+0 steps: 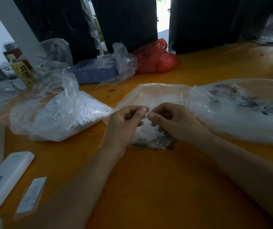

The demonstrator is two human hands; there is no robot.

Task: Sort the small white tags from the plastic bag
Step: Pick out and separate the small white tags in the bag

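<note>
From my feed the left hand (125, 119) and right hand (170, 119) are curled, fingertips pinched together on something tiny and white, can't tell what. They hover right over the clear plastic bag (150, 98); blurry tags (155, 141) sit just under the wrists on the orange table (149, 187).

On the orange wooden table (149, 187), a clear plastic bag of white tags (58, 113) lies left; a blue plastic tray (92, 72) sits behind it by the far edge.
</note>
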